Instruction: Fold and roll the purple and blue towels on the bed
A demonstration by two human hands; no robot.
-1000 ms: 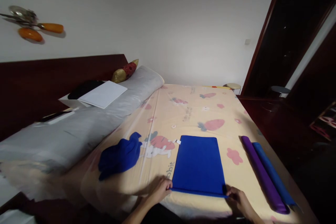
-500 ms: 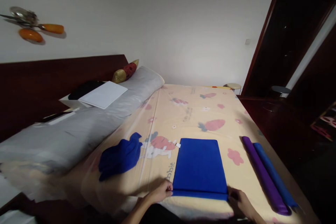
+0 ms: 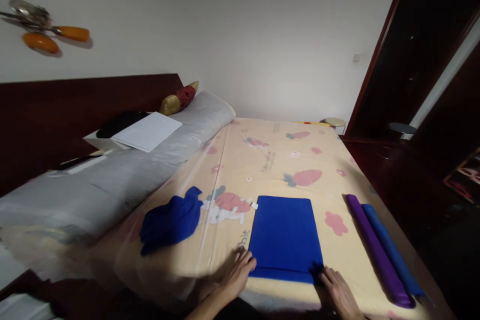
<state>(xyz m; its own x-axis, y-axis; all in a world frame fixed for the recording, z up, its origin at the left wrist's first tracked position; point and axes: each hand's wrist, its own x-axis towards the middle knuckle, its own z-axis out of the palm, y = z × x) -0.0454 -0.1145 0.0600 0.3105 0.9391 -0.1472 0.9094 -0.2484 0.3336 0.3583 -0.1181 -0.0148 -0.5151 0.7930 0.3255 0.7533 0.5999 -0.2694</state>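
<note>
A folded blue cloth (image 3: pixel 285 232) lies flat on the bed, its near edge turned over into a narrow roll. My left hand (image 3: pixel 237 271) rests at the roll's left end with its fingers stretched forward onto the cloth. My right hand (image 3: pixel 335 287) presses on the right end of the roll, its fingers extended too. Neither hand is closed around anything. A crumpled blue cloth (image 3: pixel 172 221) lies to the left of the flat one.
A purple roll (image 3: pixel 375 250) and a blue roll (image 3: pixel 392 250) lie side by side at the right of the bed (image 3: pixel 270 160). Along the left lies a long grey bolster (image 3: pixel 123 175) with a white box (image 3: pixel 144 132) on it. Dark wooden furniture (image 3: pixel 408 180) stands at the right.
The near edge of the blue cloth has been rolled further away from me, so the roll is thicker. Both hands have moved forward with it, and their fingers now lie flatter.
</note>
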